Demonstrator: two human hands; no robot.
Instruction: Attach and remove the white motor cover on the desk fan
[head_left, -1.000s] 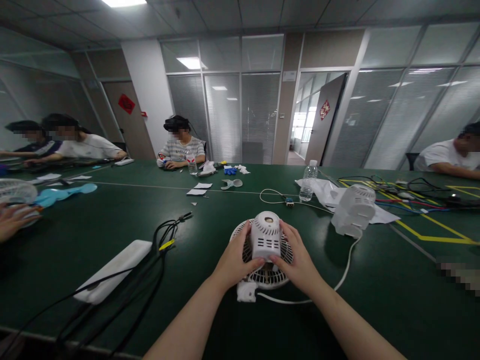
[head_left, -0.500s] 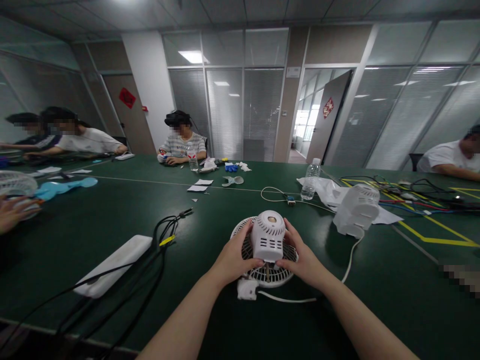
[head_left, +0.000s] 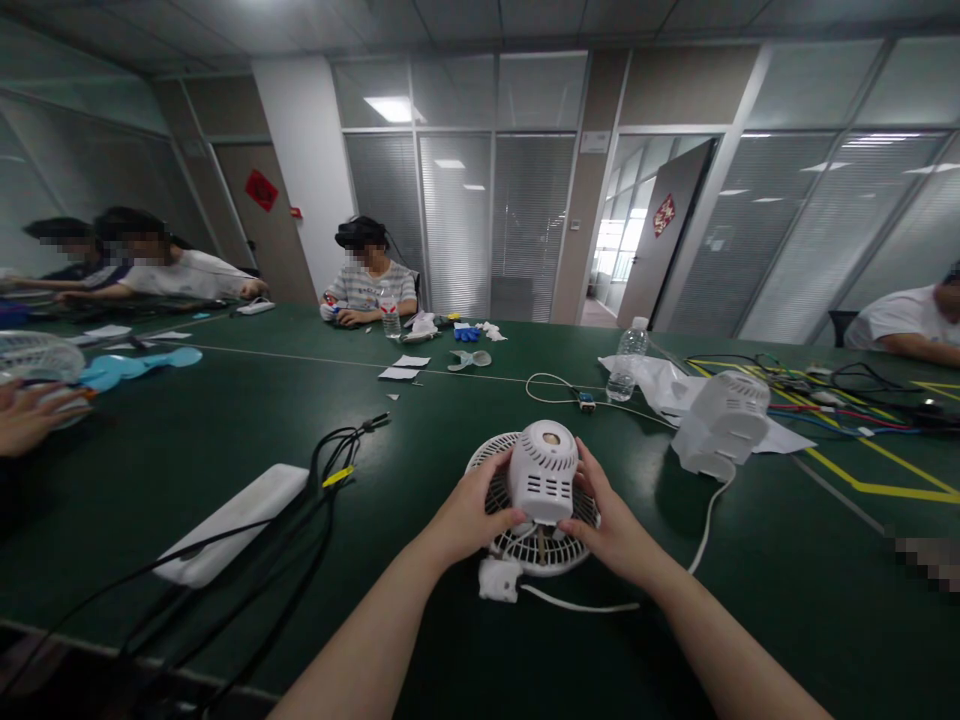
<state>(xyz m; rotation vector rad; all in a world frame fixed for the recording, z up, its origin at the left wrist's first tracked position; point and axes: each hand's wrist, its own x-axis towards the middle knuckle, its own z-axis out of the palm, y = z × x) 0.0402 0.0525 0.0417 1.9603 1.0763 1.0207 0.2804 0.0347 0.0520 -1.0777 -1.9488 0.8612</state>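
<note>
Between both hands is a white fan motor housing [head_left: 546, 472], vented on its upper side and front. My left hand [head_left: 474, 505] grips its left side, thumb at the lower edge. On the opposite side my right hand [head_left: 606, 505] has its fingers on the housing and its thumb near the bottom. Beneath the housing lies a round white fan grille [head_left: 551, 557], partly hidden by it and by my hands. A small white block [head_left: 499, 580] sits at the grille's near edge, and a white cord [head_left: 581, 605] runs right from beside it.
A white power strip [head_left: 236, 525] with black cables [head_left: 319, 530] lies left. Another white fan housing [head_left: 721, 425] stands right, near a water bottle [head_left: 628, 362] and a plastic bag [head_left: 660, 385]. Blue fan blades [head_left: 142, 366] lie far left by another person's hand [head_left: 34, 415]. Several people sit around the table.
The whole view has shifted slightly, with everything appearing a little further right. Both hands keep their hold on the housing, which stays over the grille.
</note>
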